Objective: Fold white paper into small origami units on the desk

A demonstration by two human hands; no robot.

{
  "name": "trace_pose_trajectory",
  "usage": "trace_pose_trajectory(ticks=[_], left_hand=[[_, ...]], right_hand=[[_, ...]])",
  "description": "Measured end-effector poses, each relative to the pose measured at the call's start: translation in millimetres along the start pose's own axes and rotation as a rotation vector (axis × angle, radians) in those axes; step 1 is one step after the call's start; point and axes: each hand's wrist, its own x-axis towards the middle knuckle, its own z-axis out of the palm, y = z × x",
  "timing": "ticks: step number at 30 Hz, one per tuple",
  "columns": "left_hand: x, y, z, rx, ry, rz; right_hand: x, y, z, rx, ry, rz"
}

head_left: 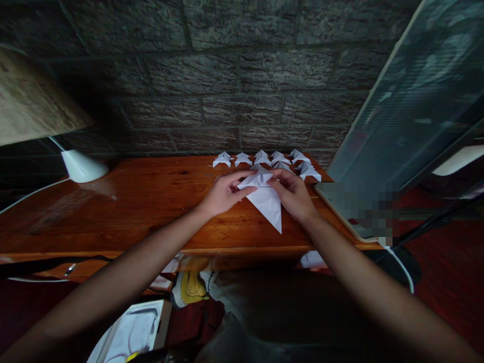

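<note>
Between my hands is a partly folded sheet of white paper [266, 204], its long pointed end hanging toward me and its upper part creased into flaps. My left hand [226, 192] pinches the paper's left side between thumb and fingers. On the other side, my right hand [292, 194] pinches the right edge near the upper fold. Just beyond, several small folded white paper figures [262, 157] stand in rows at the back of the wooden table [151, 206]. The paper and my fingers partly hide the nearer row.
A lamp with a white base [83, 165] and a fabric shade [38, 101] stands at the left. Behind the table rises a stone-block wall [212, 75]. A glassy panel [393, 116] borders the right side. Below lies an open white box [136, 322].
</note>
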Motion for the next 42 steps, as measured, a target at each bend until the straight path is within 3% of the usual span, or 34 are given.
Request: trace_pose_trajectory(ticks=[8,14,22,29,36,42], left_hand=[[0.8,-3.4,0.9,-0.007,-0.018,0.035],[0.3,-3.7,1.3,-0.046,-0.07,0.006],[3.4,-2.1,-3.2,-0.203,-0.162,-0.014],[8.1,-2.0,-3.3,-0.147,-0.018,-0.046],[7.3,-4.0,-3.6,-0.111,-0.006,-0.068],[6.5,-3.5,-2.7,-0.107,0.028,-0.061]], right_hand=[[0.5,2.3,-1.2,-0.008,-0.047,-0.044],[-1.2,4.5,-0.4,0.037,-0.072,0.01],[1.7,9.8,-2.1,0.044,-0.02,0.001],[1.3,7.9,-1.0,0.052,-0.095,-0.072],[0.2,6.5,-4.2,-0.121,-0.102,-0.139],[0.0,5.5,-4.2,-0.297,-0.111,-0.336]])
